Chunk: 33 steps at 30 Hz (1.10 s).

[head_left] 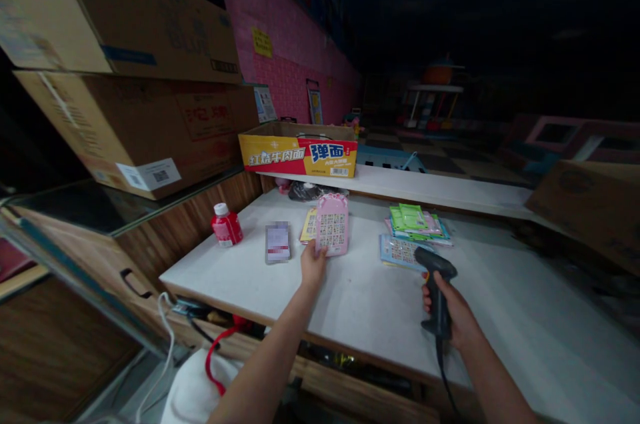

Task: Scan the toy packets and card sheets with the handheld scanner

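My left hand [314,265] pinches the lower edge of a pink card-like packet [333,224] printed with a grid of small pictures. Partly hidden behind it, a yellow packet [309,225] lies on the white table [345,297]. In my right hand [453,311] is a dark handheld barcode scanner [437,291], its cable hanging down past the table's front edge. Just beyond the scanner head lies a light blue packet [400,251] with a similar grid. Behind that sits a pile of green and other coloured packets [415,221].
A phone [278,242] and a red bottle with a white cap [227,227] stand left on the table. At the back, a red and yellow noodle carton [300,154] rests on a raised ledge [430,187]. Large cardboard boxes [150,124] are stacked at left; another box [590,211] is at right.
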Motion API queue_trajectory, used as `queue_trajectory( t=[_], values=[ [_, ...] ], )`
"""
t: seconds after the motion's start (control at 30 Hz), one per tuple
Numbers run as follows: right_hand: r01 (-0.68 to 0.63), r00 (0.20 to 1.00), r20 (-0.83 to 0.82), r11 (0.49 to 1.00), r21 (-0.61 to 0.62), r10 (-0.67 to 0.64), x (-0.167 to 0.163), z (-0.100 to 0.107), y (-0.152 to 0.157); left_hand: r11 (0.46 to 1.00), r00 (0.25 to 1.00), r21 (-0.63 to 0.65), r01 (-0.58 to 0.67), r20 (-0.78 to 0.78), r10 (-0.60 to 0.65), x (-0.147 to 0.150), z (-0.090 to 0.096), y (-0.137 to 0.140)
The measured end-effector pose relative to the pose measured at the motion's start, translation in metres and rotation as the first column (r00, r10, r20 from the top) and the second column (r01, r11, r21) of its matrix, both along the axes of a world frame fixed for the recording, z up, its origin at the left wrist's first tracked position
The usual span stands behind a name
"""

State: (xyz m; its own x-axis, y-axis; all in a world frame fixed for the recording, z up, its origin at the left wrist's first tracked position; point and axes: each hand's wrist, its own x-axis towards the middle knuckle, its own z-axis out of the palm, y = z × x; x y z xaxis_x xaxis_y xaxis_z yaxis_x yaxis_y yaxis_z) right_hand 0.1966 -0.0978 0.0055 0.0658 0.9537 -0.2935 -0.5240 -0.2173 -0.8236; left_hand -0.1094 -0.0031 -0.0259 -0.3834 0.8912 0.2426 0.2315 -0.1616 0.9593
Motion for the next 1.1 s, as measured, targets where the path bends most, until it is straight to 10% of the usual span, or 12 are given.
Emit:
queue_trajectory(
  t=[0.4, 1.1],
  values=[
    [-0.236, 0.927, 0.289, 0.971, -0.046, 0.239, -0.099, 0.028, -0.018, 0.999, 0.999, 0.052, 0.014, -0.032, -0.012, -0.002, -0.001, -0.004],
    [-0.226, 0.885, 0.414, 0.974, -0.020, 0.213, -0.116, 0.027, -0.010, 0.997, 0.999, 0.070, 0.030, -0.020, -0.029, 0.000, -0.002, -0.004]
  ],
)
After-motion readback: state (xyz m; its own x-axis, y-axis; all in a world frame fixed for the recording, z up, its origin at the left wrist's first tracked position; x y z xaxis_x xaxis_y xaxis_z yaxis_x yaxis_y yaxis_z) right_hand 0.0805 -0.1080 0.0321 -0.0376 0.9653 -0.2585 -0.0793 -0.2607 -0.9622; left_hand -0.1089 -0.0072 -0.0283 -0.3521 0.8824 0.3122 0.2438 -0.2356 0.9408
